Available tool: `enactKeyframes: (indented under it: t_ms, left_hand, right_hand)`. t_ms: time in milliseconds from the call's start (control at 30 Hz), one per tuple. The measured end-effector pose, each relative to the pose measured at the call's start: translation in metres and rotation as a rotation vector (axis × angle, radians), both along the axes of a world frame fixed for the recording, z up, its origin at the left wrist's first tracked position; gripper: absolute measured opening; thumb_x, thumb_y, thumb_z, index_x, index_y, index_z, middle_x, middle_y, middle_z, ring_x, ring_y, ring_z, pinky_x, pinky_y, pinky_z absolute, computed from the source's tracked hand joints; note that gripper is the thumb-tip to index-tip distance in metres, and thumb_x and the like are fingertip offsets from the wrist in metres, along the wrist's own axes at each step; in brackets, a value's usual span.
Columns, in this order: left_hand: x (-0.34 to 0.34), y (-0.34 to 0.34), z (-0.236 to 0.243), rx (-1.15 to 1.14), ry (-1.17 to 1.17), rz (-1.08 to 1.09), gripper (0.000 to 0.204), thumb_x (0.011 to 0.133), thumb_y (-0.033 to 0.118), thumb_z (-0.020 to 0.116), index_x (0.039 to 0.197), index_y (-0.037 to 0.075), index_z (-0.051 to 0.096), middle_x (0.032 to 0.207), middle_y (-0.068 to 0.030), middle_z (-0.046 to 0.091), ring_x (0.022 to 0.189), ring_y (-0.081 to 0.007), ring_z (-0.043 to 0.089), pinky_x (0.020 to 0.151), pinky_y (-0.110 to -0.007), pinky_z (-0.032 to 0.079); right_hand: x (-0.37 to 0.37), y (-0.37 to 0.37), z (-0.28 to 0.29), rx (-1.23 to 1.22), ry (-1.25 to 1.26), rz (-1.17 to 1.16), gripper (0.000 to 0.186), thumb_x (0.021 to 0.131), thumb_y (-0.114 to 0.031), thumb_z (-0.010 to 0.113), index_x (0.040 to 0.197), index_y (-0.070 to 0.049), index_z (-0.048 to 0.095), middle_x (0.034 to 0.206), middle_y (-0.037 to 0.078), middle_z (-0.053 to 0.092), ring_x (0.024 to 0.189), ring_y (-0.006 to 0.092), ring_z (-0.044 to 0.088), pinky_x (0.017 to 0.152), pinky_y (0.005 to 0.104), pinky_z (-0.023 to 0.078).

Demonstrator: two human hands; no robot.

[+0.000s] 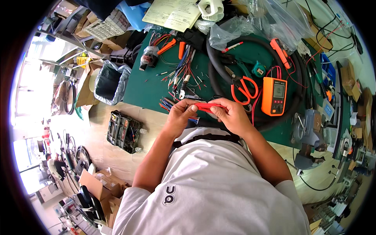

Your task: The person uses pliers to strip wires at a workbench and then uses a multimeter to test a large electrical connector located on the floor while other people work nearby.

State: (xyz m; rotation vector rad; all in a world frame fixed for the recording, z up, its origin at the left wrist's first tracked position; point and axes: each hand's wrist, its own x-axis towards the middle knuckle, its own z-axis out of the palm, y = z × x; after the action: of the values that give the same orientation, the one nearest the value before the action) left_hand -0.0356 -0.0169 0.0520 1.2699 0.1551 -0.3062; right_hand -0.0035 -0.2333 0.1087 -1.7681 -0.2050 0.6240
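A short, flat red strip or sleeve (207, 105) is stretched level between my two hands at the near edge of the green table. My left hand (181, 116) pinches its left end between thumb and fingers. At the other end, my right hand (234, 117) grips it the same way. Just beyond the left hand lies a bundle of cut, multicoloured wires (188, 70) with a metal cable lug (182, 94). Orange-handled scissors (243, 91) rest past the right hand, near an orange multimeter (273, 96) with red leads. Which kind of red piece this is, I cannot tell.
A thick black cable (212, 58) coils across the green table (137, 88). Also there are a teal tape measure (259, 69), a dark roll (149, 57), an open notebook (172, 13) and plastic bags (231, 33). A bench vise (312, 129) stands right; a lined bin (111, 83) and toolbox (124, 131) stand left.
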Motion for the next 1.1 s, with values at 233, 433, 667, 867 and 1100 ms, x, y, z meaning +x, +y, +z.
enactKeyframes:
  t_ms: [233,433,667,867,1100]
  left_hand:
    - [0.0,0.0,-0.001,0.01,-0.017,-0.043,0.029,0.096,0.023,0.063,0.112,-0.001,0.06,0.095,-0.0052,0.066,0.084,-0.0117,0.062,0.08,-0.03,0.054]
    - [0.001,0.002,0.003,0.063,-0.04,-0.109,0.033,0.096,0.025,0.063,0.117,0.0,0.06,0.1,-0.0043,0.066,0.087,-0.0106,0.061,0.08,-0.028,0.053]
    - [0.012,-0.005,0.034,0.2,-0.026,-0.258,0.041,0.098,0.032,0.06,0.125,0.002,0.062,0.085,0.0025,0.058,0.073,-0.0056,0.048,0.066,-0.022,0.043]
    - [0.014,0.0,0.031,0.186,-0.012,-0.314,0.042,0.099,0.035,0.058,0.126,0.003,0.061,0.094,0.0012,0.062,0.083,-0.0067,0.055,0.074,-0.024,0.049]
    - [0.012,0.008,0.016,0.162,-0.012,-0.252,0.043,0.099,0.036,0.055,0.117,-0.001,0.064,0.103,-0.0073,0.067,0.097,-0.0157,0.065,0.086,-0.035,0.056]
  right_hand:
    - [0.008,0.004,0.008,-0.063,-0.329,-0.019,0.024,0.095,-0.023,0.063,0.102,0.0,0.067,0.076,0.013,0.068,0.062,0.0179,0.061,0.058,0.0313,0.047]
    - [0.009,0.003,0.016,-0.11,-0.332,0.013,0.023,0.094,-0.022,0.064,0.1,-0.001,0.067,0.075,0.015,0.066,0.061,0.0231,0.062,0.058,0.0319,0.047]
    - [0.011,0.002,0.026,-0.15,-0.384,0.016,0.018,0.092,-0.019,0.064,0.097,-0.001,0.066,0.081,0.018,0.067,0.069,0.0329,0.065,0.06,0.0368,0.049]
    - [0.014,0.005,0.031,-0.28,-0.458,0.087,0.018,0.09,-0.024,0.066,0.098,-0.008,0.069,0.08,0.013,0.067,0.069,0.0302,0.065,0.059,0.0365,0.048]
    - [0.009,-0.022,0.013,0.089,-0.364,-0.266,0.037,0.095,-0.033,0.062,0.115,-0.002,0.061,0.081,0.013,0.067,0.069,0.0247,0.066,0.062,0.0335,0.05]
